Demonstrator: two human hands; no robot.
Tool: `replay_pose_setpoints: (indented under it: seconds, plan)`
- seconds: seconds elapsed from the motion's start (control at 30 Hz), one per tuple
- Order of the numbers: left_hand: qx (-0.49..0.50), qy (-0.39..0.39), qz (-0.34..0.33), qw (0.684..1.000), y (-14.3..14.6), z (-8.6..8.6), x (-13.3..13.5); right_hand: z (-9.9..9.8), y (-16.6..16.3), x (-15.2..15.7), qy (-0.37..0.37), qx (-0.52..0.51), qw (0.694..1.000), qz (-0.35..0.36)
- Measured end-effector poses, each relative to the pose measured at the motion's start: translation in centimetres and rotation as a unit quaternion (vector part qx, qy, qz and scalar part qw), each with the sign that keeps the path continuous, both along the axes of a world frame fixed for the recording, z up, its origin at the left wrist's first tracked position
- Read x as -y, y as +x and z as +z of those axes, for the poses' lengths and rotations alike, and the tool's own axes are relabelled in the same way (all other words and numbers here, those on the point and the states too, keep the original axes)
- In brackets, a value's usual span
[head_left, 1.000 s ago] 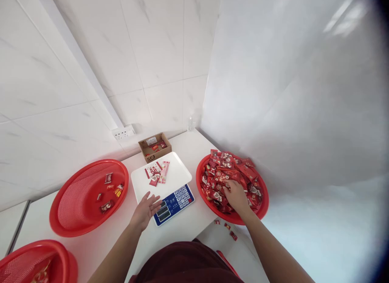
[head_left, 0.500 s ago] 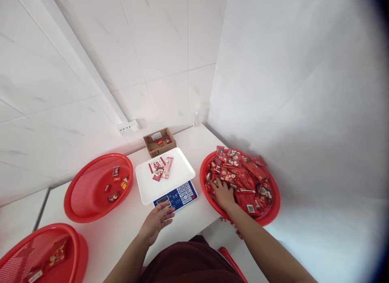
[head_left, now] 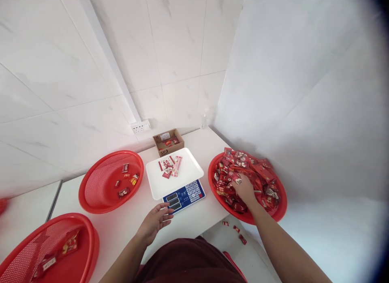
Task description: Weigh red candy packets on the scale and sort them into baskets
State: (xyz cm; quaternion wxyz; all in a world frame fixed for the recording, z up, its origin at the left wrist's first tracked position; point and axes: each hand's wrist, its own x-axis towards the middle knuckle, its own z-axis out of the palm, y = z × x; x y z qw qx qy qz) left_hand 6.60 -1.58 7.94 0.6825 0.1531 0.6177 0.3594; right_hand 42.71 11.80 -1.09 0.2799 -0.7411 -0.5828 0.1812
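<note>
Many packets (head_left: 255, 169) heaped in basket (head_left: 278, 216), bench's right edge: likely light, crinkly, slippery; pinch by sealed ends. Right hand (head_left: 244, 189) fingers curled among them, grip unclear; left hand (head_left: 154, 222) fingers loosely spread.

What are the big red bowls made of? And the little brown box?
The red baskets look like glossy moulded plastic: fine mesh walls, smooth shiny rims. The brown box looks like matte cardboard, with open flaps and black print. The red packets seem shiny film or foil; which one is unclear.
</note>
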Motion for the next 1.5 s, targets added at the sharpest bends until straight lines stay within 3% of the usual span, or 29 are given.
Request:
replay_pose_setpoints:
  seconds: [0.17,0.27,0.33,0.4,0.5,0.6,0.67,0.73,0.87,1.03,1.2,1.33,1.5]
  plan:
    - [0.016,0.005,-0.008,1.000,-0.5,-0.4,0.6,1.0,0.5,0.0,0.043,-0.077,0.987,-0.138]
    - [0.028,0.015,-0.024,0.999,-0.5,-0.3,0.7,2.6,-0.1,0.5,0.072,-0.226,0.953,-0.190]
    - [0.038,0.029,-0.042,0.998,0.0,0.0,0.5,4.1,-1.6,1.2,0.044,-0.344,0.919,-0.188]
    - [0.064,0.052,-0.070,0.994,0.7,0.5,0.3,5.8,-4.2,2.6,-0.019,-0.428,0.893,-0.140]
    - [0.124,0.088,-0.117,0.981,2.1,1.2,0.1,7.8,-9.8,6.0,-0.130,-0.461,0.877,0.032]
    - [0.170,0.095,-0.163,0.967,2.9,0.9,0.1,9.3,-15.7,9.4,-0.192,-0.381,0.877,0.219]
    - [0.186,0.066,-0.193,0.961,2.8,0.2,0.4,9.9,-18.7,10.8,-0.181,-0.293,0.890,0.298]
    - [0.182,0.030,-0.197,0.963,2.3,-0.8,1.0,10.1,-20.7,11.4,-0.158,-0.211,0.902,0.342]
    - [0.134,0.019,-0.131,0.982,1.0,-2.7,2.1,9.4,-22.1,11.5,-0.149,-0.106,0.896,0.404]
    - [0.109,0.069,-0.087,0.988,-0.1,-3.9,2.8,8.0,-22.7,11.4,-0.188,-0.133,0.870,0.435]
    - [0.139,0.063,-0.051,0.987,-0.9,-3.7,2.5,7.4,-22.5,10.5,-0.230,-0.283,0.846,0.390]
    - [0.120,0.072,0.014,0.990,-2.1,-3.2,1.8,6.4,-21.8,8.7,-0.301,-0.410,0.817,0.274]
    - [0.073,0.120,0.041,0.989,-3.6,-2.6,1.2,5.1,-22.2,4.1,-0.294,-0.483,0.817,0.110]
